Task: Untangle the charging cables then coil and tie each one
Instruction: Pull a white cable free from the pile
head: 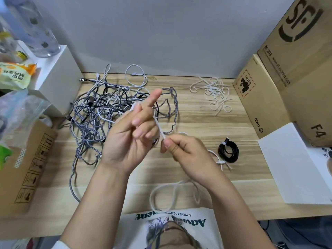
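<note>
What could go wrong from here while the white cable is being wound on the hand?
1. The slack of the white cable loops over itself near the table edge; it may knot.
2. The left hand works just above the tangled pile, so a loop might catch.
3. The right hand pinches only lightly; the cable could slip.

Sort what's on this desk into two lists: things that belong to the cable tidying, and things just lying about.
Part of the job:
- tangled cables
- white cable, pinched by the right hand and wound on the left hand
- loose white ties
- coiled black cable, already tied

Just lying about:
- cardboard boxes
- snack packet
- clear bottle
</note>
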`<state>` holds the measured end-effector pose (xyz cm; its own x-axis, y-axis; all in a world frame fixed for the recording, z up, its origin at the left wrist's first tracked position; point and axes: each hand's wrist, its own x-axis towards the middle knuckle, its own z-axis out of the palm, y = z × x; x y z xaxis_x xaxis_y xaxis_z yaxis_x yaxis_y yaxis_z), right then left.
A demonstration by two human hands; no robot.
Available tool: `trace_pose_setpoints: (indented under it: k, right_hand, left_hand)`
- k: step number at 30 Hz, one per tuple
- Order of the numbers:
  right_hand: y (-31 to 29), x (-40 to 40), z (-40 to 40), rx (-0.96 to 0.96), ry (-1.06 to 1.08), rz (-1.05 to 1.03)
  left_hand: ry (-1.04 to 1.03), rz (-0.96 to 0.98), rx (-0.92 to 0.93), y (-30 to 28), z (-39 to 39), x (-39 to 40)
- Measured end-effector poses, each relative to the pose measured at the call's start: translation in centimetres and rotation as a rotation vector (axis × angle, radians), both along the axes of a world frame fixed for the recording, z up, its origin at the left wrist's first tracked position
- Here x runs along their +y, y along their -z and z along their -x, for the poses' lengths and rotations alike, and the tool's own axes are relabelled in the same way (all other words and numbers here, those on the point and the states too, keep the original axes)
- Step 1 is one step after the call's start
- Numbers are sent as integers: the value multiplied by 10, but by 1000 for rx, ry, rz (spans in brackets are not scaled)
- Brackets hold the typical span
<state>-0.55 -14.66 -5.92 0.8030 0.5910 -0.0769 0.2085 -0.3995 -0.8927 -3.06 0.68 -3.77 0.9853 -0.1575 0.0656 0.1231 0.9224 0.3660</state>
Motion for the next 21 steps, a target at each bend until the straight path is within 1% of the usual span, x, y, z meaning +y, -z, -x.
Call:
trace_pose_setpoints:
  k: [2,3,5,9,13,15,16,17,19,21]
  right_hand:
    - [-1,1,2,-27,-20,71]
    - [-3,1,3,-36,-23,81]
    - [-7,-1,3,-61,-43,102]
    - [-11,-8,6,-73,-75,141]
    - [-14,-7,10,-122,-97,151]
    - [-15,-5,10,-116,-65,84]
    - [-15,-5,9,-107,-35,50]
    - [-17,-5,8,-94,-16,24]
    - [-21,-7,7,-44,-30,-35]
    - [-22,-6,7,-13,-34,-109]
  left_hand:
    - [-187,-218,126,4,-3,-10]
    - [-249,-296,153,8,-3,-12]
    - [-292,-437,136,10,-2,-17]
    - [-289,-645,143,18,-2,-19]
    - [-208,-991,60,33,5,-14]
    - [-121,-1153,46,33,8,-10]
    - [-93,-1216,81,31,8,-10]
    - [-59,-1252,113,28,7,-11]
    - [17,-1195,137,20,10,-16]
    - [64,-1159,77,19,13,-17]
